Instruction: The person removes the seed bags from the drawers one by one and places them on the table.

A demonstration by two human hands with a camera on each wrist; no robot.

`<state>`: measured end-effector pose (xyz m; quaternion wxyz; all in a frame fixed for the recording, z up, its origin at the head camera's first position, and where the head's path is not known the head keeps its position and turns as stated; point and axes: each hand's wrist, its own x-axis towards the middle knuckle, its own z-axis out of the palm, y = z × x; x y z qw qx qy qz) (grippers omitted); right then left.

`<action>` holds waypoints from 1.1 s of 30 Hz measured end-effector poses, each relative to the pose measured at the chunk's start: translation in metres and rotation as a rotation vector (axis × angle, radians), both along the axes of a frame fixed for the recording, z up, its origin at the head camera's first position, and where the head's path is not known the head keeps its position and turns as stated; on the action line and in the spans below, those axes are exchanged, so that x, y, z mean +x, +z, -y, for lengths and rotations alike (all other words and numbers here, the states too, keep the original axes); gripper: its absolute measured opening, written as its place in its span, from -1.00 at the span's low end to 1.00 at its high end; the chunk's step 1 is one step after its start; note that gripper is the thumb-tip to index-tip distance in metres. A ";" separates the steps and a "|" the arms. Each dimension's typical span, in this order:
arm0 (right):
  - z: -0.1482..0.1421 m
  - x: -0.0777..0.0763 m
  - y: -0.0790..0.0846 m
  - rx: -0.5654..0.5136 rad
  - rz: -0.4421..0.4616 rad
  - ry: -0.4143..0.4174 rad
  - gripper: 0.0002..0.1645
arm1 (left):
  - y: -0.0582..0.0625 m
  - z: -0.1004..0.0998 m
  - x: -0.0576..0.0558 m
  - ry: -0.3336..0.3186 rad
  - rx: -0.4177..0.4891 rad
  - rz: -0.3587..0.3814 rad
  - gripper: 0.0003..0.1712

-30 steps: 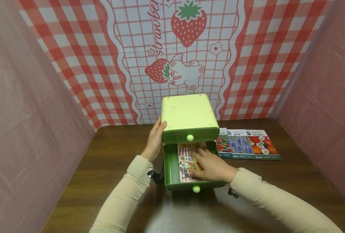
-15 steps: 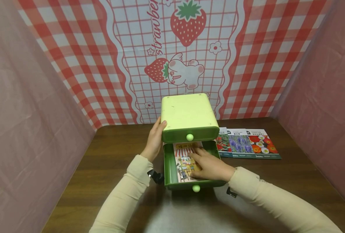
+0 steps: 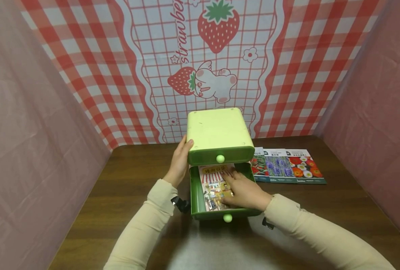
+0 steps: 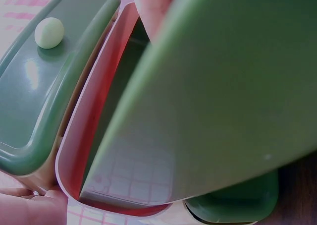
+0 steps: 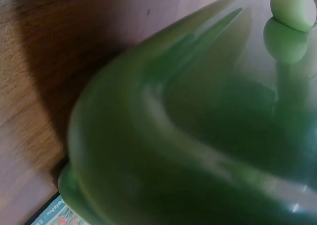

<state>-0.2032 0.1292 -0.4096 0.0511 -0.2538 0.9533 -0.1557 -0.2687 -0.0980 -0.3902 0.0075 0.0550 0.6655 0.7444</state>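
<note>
A small chest of drawers [image 3: 218, 127], pale yellow-green with green drawer fronts, stands on the table. Its upper drawer [image 3: 203, 157] is closed; the lower drawer [image 3: 195, 187] is pulled out. My left hand [image 3: 178, 165] rests against the chest's left side, thumb at the front corner. Inside the lower drawer lies an illustrated paper item [image 3: 213, 185] with a striped awning picture, perhaps a booklet or packet. My right hand [image 3: 248, 192] lies on it with fingers spread, covering its right part. In the right wrist view, the lower drawer's front [image 5: 198, 111] hides that hand.
Three flower-picture packets lie overlapping right of the chest, among them a purple one [image 3: 278, 167] and a red-orange one [image 3: 304, 167]. A round knob [image 3: 227, 218] juts from the lower drawer. Behind the wooden table [image 3: 136, 176] hangs a checked strawberry cloth [image 3: 146, 93].
The illustrated paper item has slid left inside the lower drawer under my right hand, showing more of its top. My left hand and the chest have stayed in place.
</note>
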 end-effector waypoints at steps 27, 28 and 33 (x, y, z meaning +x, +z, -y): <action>0.000 0.001 0.004 -0.126 0.169 0.096 -0.10 | -0.001 0.001 -0.001 0.001 0.028 0.015 -0.17; 0.000 0.001 0.003 -0.134 0.177 0.088 -0.11 | -0.001 0.001 -0.001 0.001 0.029 0.017 -0.18; -0.002 0.000 0.002 -0.178 0.187 0.077 -0.16 | -0.001 0.001 -0.002 -0.006 0.035 0.022 -0.18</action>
